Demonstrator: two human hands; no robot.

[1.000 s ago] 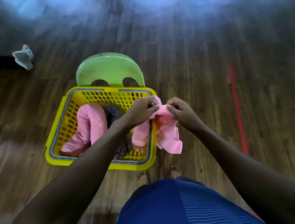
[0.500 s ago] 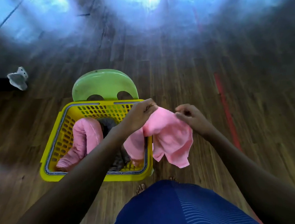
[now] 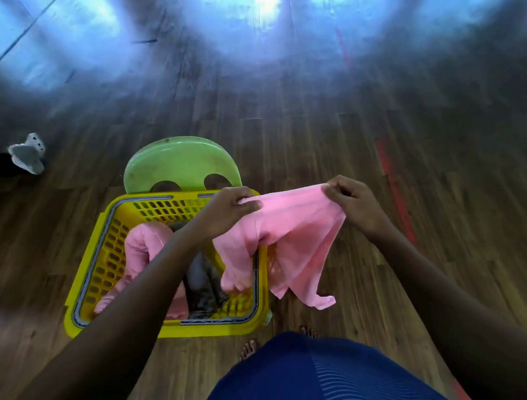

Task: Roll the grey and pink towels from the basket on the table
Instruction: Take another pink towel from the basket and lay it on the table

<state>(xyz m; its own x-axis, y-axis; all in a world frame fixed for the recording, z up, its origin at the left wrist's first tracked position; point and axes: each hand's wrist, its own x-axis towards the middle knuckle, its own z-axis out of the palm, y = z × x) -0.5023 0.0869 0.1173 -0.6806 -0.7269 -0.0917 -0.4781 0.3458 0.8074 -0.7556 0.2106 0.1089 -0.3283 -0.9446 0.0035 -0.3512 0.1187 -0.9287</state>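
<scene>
A pink towel (image 3: 293,229) hangs spread between my hands above the right rim of a yellow basket (image 3: 85,277). My left hand (image 3: 228,207) pinches its left top corner and my right hand (image 3: 348,198) pinches its right top corner. The towel's lower end drapes over the basket's right edge, partly inside and partly outside. Inside the basket lie another pink towel (image 3: 143,250) at the left and a grey towel (image 3: 201,283) in the middle, partly hidden by my left forearm.
The basket sits on a green plastic chair (image 3: 180,163) on a wooden floor. A small grey and white object (image 3: 28,153) lies on the floor at the far left. A red line (image 3: 395,189) runs along the floor at the right. My bare feet (image 3: 248,347) stand below the basket.
My hands have moved apart and upward, stretching the bunched pink towel open between them. My right hand has shifted right. The view has tilted so the basket sits lower.
</scene>
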